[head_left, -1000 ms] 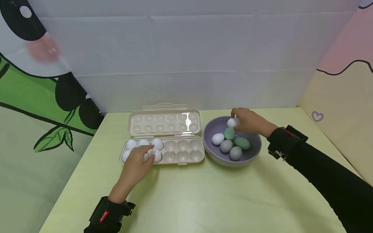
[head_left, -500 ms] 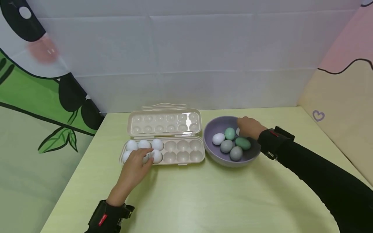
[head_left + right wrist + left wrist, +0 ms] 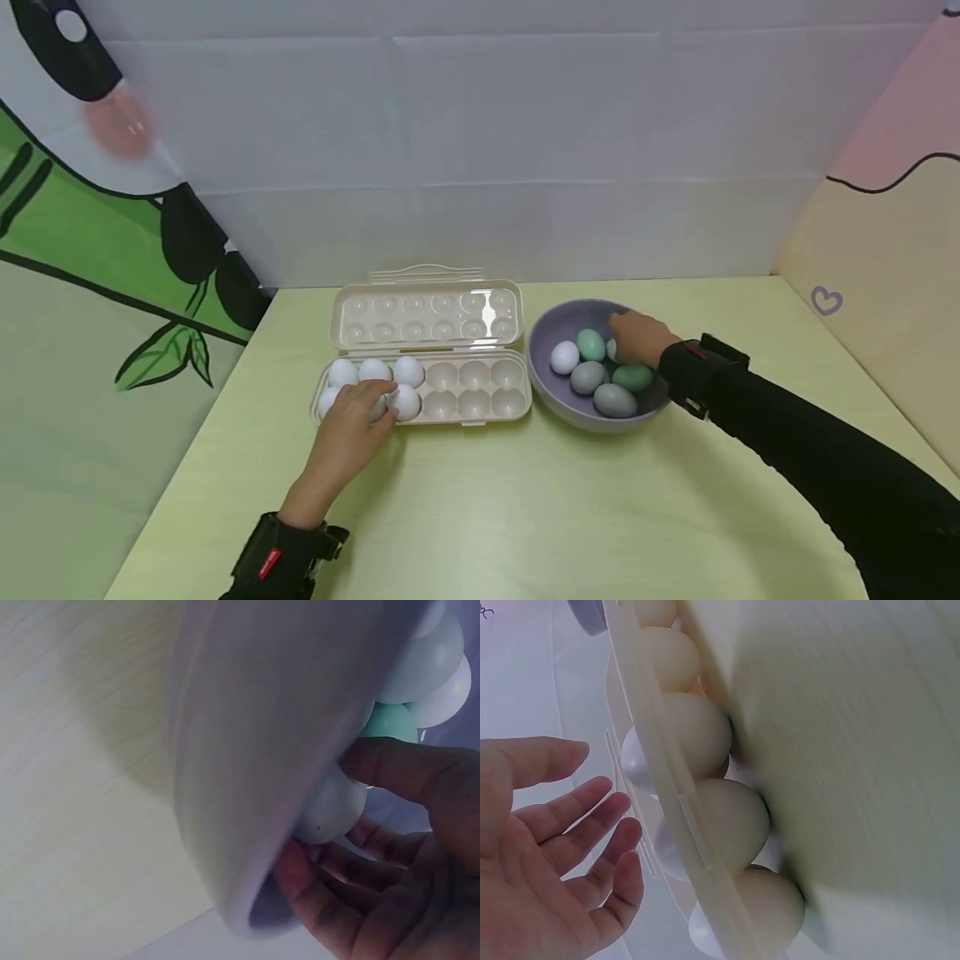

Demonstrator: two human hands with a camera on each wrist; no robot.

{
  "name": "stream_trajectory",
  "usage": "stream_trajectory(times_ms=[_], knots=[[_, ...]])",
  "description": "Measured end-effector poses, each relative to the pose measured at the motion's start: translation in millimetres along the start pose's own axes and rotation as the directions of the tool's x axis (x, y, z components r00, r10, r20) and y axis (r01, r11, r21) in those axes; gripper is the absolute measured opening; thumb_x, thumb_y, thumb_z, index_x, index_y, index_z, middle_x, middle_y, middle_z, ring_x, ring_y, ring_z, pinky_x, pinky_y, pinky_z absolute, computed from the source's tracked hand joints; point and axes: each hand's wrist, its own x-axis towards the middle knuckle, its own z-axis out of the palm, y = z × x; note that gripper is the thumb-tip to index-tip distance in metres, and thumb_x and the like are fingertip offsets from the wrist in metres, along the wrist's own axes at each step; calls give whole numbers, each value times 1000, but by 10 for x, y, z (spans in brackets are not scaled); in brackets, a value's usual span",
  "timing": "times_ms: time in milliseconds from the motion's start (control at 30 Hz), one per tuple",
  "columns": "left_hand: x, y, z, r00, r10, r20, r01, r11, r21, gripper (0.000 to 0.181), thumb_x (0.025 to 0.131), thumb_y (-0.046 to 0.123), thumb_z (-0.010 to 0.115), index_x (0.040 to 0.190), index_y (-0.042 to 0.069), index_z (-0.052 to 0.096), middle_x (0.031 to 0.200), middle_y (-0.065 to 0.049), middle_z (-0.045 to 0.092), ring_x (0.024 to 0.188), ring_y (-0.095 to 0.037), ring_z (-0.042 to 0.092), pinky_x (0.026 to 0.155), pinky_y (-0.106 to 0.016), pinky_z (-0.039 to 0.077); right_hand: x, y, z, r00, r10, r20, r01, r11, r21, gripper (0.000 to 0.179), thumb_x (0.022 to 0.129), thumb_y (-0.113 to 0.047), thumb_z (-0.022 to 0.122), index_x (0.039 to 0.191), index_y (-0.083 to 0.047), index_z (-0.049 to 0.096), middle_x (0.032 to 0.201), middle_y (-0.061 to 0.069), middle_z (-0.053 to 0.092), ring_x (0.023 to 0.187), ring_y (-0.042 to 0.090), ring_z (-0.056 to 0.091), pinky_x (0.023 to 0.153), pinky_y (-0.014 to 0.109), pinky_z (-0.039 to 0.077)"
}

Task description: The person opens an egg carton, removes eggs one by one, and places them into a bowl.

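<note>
Through the remote head camera I observe the right hand [image 3: 643, 337] within the lilac bowl [image 3: 600, 423], at its 1 o'clock side, thumb and fingers grasping a pale egg [image 3: 334, 802]; my right-wrist view shows that egg close to the bowl's wall. Around the bowl's centre I note a white egg [image 3: 564, 357] at 9 o'clock, a mint egg [image 3: 591, 345] at 12, a dark green egg [image 3: 632, 379] at 4, and two grey eggs [image 3: 615, 402] at 5 and 7. Just beside the bowl, toward 9 o'clock, lies the egg carton [image 3: 474, 406], its lid [image 3: 426, 343] laid back toward 12. I see white eggs [image 3: 408, 372] seated in its 9 o'clock half. Above them hangs the left hand [image 3: 351, 429], entering from 8 o'clock, its grip released, fingers loosely bent.
</note>
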Motion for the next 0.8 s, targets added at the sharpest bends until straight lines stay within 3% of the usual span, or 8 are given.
stream_trajectory(times_ms=[233,400,567,667,800], knots=[[17,18,40,1000,6,1,-6,1000,7,34,78,12,66,110,4,57,113,-15,56,97,-35,48,81,-48,42,-76,33,-109,999,44,9,-43,998,-40,34,78,-14,58,105,3,47,89,14,53,72,23,49,55,35,41],[93,53,86,999,-8,41,8,1000,15,45,77,16,68,116,1,52,115,-17,55,104,-38,46,85,-50,39,-180,44,-260,997,41,-68,-45,997,-65,30,80,-19,58,101,-1,49,87,11,53,73,23,52,54,37,44],[209,86,138,991,-53,121,37,990,134,56,77,24,68,123,2,45,112,-17,56,100,-37,47,78,-52,41,-285,-18,-395,993,17,-115,-23,998,-51,28,81,-19,55,102,-3,49,92,11,54,76,24,52,56,39,43],[256,90,148,986,-61,153,28,977,211,52,74,24,71,117,3,49,101,-15,59,89,-35,50,70,-50,42,-330,-69,-447,992,6,-124,-11,999,-38,31,82,-20,56,107,-3,49,99,14,55,80,25,53,59,41,43],[295,91,140,988,-38,149,-2,967,256,40,69,20,75,100,3,57,87,-12,59,76,-33,51,61,-46,44,-379,-101,-482,991,3,-136,-8,999,-37,32,83,-21,57,109,-4,49,102,14,55,82,25,54,60,41,43]])
